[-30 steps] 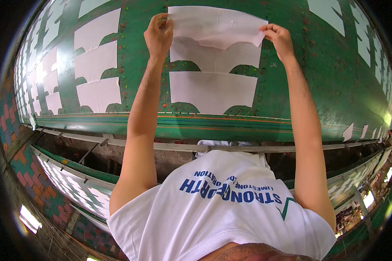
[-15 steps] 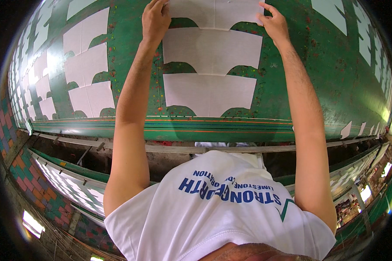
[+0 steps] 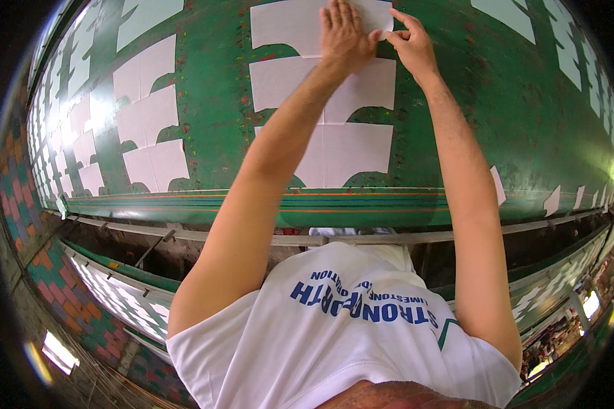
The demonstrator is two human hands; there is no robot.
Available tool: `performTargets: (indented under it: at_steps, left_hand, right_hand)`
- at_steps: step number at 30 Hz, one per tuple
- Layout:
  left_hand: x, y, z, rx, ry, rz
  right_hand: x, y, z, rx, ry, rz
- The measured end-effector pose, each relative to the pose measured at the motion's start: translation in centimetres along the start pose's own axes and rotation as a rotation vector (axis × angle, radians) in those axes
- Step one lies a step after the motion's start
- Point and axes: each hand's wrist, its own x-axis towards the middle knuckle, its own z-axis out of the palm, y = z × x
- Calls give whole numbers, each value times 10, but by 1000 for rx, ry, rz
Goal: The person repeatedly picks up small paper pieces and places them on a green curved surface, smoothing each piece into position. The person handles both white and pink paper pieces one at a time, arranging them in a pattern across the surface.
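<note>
My left hand lies flat on a white cut cloth panel, fingers stretched out and pointing away from me. It presses right of the panel's middle. At the panel's lower right corner, my right hand pinches the edge between thumb and fingers, the index finger reaching up along the side. Two similar white panels, a nearer one and a middle one, lie below it in the same column. They have curved cut-outs, through which the green tabletop shows. My left forearm covers part of both.
More columns of white panels lie at the left and far right. Coloured stripes run along the table's near edge, above a rail. Small white pieces hang at that edge on the right. Another panel-covered table stands behind me.
My left hand has moved right from the panel's left edge and now lies flat on it. My right hand stays at the right edge, its fingers now closed on the corner. The view has shifted slightly.
</note>
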Motion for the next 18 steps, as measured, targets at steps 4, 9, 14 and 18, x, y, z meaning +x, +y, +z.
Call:
performTargets:
  at_steps: [4,9,14,18]
  left_hand:
    - [3,37,9,-172,89,81]
    - [-9,37,-1,-241,5,107]
    - [-33,31,-26,-215,-142,118]
    - [-47,36,-41,-46,-173,169]
  right_hand:
    - [-29,1,-27,20,38,20]
    - [-90,14,-85,87,103,217]
    - [-174,26,-150,38,169,315]
    - [-253,32,-197,-3,231,384]
